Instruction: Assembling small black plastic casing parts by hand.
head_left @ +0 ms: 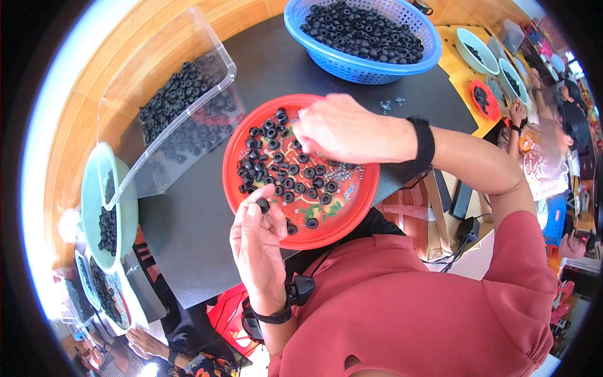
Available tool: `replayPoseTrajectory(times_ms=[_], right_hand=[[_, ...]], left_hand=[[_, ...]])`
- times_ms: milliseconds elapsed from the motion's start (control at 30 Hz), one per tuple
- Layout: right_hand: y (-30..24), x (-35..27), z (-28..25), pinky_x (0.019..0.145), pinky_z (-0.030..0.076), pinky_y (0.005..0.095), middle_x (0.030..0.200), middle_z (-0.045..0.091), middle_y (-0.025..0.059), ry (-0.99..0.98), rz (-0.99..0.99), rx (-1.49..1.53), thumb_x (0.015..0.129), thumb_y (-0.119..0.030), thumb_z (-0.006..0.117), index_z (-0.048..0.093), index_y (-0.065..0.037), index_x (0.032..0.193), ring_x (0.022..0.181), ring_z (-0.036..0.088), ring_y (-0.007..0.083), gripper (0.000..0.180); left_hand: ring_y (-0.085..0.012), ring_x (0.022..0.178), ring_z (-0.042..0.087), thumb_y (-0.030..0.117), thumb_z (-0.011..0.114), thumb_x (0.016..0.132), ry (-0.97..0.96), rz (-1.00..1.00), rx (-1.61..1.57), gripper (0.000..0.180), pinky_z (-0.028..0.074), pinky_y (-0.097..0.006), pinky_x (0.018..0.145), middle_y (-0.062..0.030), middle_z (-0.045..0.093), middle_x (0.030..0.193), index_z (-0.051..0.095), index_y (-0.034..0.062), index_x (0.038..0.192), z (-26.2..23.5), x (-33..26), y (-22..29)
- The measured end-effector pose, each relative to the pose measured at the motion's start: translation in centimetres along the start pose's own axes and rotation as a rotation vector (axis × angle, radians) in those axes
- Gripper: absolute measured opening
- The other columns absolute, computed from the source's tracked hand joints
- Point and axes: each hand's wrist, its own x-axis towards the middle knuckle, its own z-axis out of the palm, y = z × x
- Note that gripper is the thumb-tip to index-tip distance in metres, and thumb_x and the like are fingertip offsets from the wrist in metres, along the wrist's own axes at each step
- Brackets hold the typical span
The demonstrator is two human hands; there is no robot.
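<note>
My left hand [254, 242] is at the near left rim of a round red tray [369, 198]. Pinched between its thumb and fingers is a small black ring-shaped part [262, 205]. My right hand [342, 131] reaches over the tray from the right, fingers curled and slightly blurred; what they pinch, if anything, is hidden. Several loose black ring-shaped parts [312, 223] lie in the tray's left and middle. Tiny silvery metal pieces [347, 176] are scattered on its right side, partly under my right hand.
Beyond the tray, a blue perforated basket [370, 74] is heaped with black parts. A clear plastic bin [217, 94] of similar parts stands left, beside a pale green basin [130, 220]. A few silvery pieces [401, 100] lie on the dark tabletop [264, 56]. Other people sit at both sides.
</note>
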Motion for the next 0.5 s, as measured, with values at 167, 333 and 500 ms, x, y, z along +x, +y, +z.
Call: replayPoseTrajectory(times_ms=[167,333,500], right_hand=[[1.0,2.5,1.0,0.059,0.044,0.0440,0.070,0.059,0.0124,0.049,-0.065,0.015,0.079,-0.010,0.059,0.058,-0.003,0.071,0.069,0.060,0.0327,0.010],[2.4,3.8,3.3,0.062,0.044,0.0441,0.070,0.058,0.0121,0.051,-0.106,0.110,0.078,-0.012,0.061,0.059,-0.001,0.070,0.072,0.060,0.0323,0.014],[1.5,3.6,2.7,0.064,0.045,0.0438,0.071,0.058,0.0137,-0.058,-0.107,-0.002,0.078,-0.013,0.063,0.058,0.000,0.074,0.073,0.060,0.0315,0.014]], left_hand=[[-0.0087,0.063,0.048,0.019,0.046,0.101,-0.024,-0.017,-0.062,0.026,0.039,-0.021,0.062,-0.0061,0.059,0.080,0.055,-0.0010,0.116,-0.5,0.8,-0.6],[-0.0099,0.065,0.052,0.018,0.045,0.102,-0.013,0.009,-0.045,0.022,0.043,-0.021,0.064,-0.0104,0.064,0.088,0.052,0.0019,0.115,-0.4,0.6,-0.8],[-0.0104,0.069,0.054,0.018,0.048,0.101,-0.041,-0.015,-0.087,0.018,0.044,-0.023,0.067,-0.0123,0.066,0.096,0.054,0.0043,0.111,-0.9,0.7,-1.0]])
